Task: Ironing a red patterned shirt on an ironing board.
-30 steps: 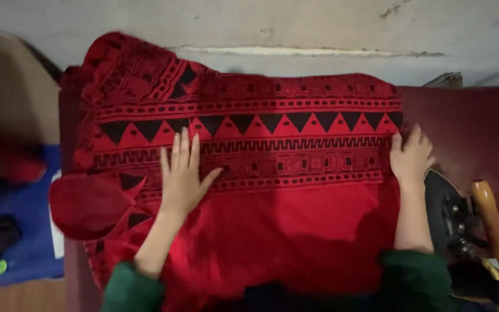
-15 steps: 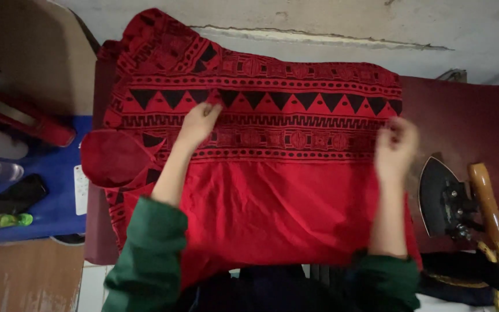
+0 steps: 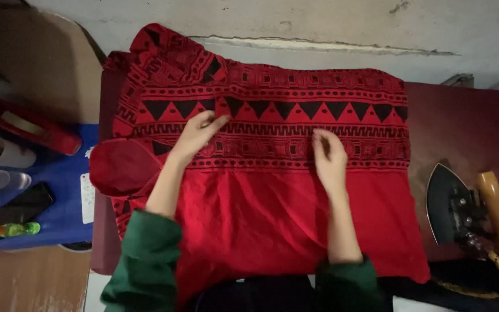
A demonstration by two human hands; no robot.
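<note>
A red garment [image 3: 272,208] with black patterned bands lies spread over a dark maroon ironing surface [image 3: 463,121]. My left hand [image 3: 198,134] rests on the patterned band left of centre, fingers pointing up and right. On the band near the middle, my right hand [image 3: 329,157] lies with its fingers loosely curled on the cloth. Neither hand visibly holds anything. Both arms wear green sleeves.
A black iron [image 3: 454,205] with a wooden handle [image 3: 496,209] lies on its side at the right, its cord trailing down. At left a blue tray [image 3: 59,202] holds a black phone [image 3: 18,205], a small green bottle [image 3: 11,230] and a red case [image 3: 33,128]. A pale wall runs behind.
My right hand slid left from the garment's right edge to the middle of the band. My left hand moved up onto the pattern.
</note>
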